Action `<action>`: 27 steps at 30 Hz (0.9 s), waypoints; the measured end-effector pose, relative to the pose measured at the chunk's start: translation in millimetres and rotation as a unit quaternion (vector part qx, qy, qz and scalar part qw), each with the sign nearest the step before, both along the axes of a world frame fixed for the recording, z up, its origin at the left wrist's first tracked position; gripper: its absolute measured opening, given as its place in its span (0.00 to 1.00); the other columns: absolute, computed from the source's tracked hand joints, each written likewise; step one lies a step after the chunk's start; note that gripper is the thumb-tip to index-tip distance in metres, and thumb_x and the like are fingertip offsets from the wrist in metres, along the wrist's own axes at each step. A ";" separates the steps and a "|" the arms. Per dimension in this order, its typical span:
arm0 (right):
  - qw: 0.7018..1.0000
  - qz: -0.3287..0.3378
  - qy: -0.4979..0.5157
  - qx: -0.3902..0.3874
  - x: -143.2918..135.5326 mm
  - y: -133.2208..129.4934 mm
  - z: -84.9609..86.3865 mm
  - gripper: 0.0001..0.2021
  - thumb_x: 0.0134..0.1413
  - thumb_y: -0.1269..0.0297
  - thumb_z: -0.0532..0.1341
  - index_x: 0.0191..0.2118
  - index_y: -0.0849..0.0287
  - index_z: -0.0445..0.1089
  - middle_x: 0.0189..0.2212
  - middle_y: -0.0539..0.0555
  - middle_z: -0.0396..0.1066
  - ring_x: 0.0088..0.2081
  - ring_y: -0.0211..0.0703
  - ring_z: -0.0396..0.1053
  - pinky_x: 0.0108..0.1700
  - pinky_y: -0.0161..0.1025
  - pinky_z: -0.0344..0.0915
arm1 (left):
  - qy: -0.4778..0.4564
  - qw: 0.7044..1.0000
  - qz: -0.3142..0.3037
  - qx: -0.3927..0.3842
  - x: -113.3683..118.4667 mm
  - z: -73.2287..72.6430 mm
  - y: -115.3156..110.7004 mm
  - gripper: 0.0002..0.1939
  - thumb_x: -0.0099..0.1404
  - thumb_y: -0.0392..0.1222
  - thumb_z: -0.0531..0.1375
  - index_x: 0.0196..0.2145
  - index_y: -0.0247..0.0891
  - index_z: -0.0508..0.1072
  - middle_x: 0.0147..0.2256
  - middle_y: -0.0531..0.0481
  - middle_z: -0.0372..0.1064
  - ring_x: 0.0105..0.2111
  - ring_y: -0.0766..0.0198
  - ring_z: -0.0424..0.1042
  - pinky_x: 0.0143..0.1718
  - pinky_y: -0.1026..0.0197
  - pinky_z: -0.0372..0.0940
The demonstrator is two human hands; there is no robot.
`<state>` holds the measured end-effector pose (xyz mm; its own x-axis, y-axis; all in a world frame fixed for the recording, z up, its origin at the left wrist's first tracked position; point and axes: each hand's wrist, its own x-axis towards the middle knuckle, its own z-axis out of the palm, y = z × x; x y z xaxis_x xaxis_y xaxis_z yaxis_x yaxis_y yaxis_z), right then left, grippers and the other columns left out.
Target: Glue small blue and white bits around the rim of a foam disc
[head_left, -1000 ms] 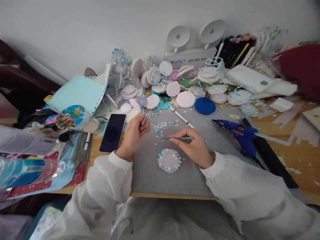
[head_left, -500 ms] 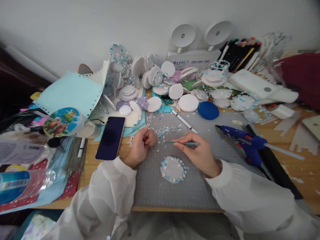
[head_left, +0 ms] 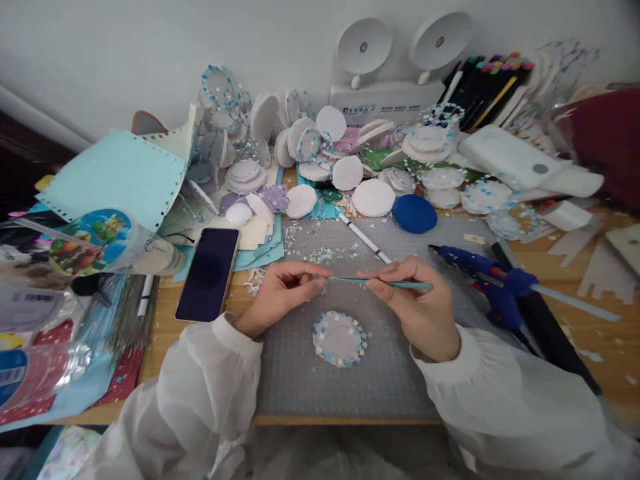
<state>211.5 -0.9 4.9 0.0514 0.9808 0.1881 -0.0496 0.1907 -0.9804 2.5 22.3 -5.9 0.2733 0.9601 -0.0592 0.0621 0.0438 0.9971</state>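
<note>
The teal tweezers (head_left: 415, 285) lie almost straight across the body's front, their long axis running left to right, fine tip leftward and rear end slightly nearer the body. The right hand (head_left: 423, 310) pinches them between thumb and fingers; the left hand (head_left: 283, 291) brings thumb and forefinger close together at the tip, though whether they grip the tip itself or some tiny piece I cannot tell. The round white disc (head_left: 344, 339), rimmed with small blue and white pieces, rests flat on the gray cutting mat (head_left: 300, 390), on the body side of the tweezers, between the two forearms and untouched. The left fingertips look slightly nearer its rim than the right ones. Loose blue and white scraps (head_left: 323, 255) lie on the opposite side, just beyond the tip.
</note>
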 end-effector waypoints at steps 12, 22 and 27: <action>0.998 -0.048 0.029 -0.009 1.7 4.2 -9.4 0.09 0.46 0.65 0.70 0.30 0.53 0.68 0.29 0.49 0.76 0.35 0.46 0.77 0.39 0.43 0.72 | 0.019 1.000 0.020 0.015 3.5 4.6 1.4 0.07 0.54 0.42 0.67 0.31 0.38 0.80 0.16 0.58 0.53 0.18 0.74 0.49 0.20 0.68 0.46; 0.999 -0.019 0.036 0.004 0.6 2.5 -7.1 0.09 0.46 0.65 0.70 0.30 0.52 0.67 0.28 0.49 0.73 0.34 0.48 0.77 0.41 0.48 0.73 | 0.012 1.000 0.008 0.012 3.3 2.2 1.4 0.07 0.54 0.43 0.66 0.30 0.38 0.79 0.15 0.59 0.51 0.17 0.74 0.48 0.19 0.67 0.45; 0.999 -0.005 0.032 -0.013 0.8 1.7 -7.4 0.10 0.46 0.63 0.69 0.29 0.53 0.66 0.28 0.49 0.71 0.35 0.48 0.76 0.40 0.48 0.73 | 0.000 1.000 -0.015 -0.002 3.7 1.8 1.1 0.08 0.54 0.43 0.66 0.30 0.36 0.78 0.15 0.60 0.48 0.17 0.75 0.47 0.18 0.68 0.44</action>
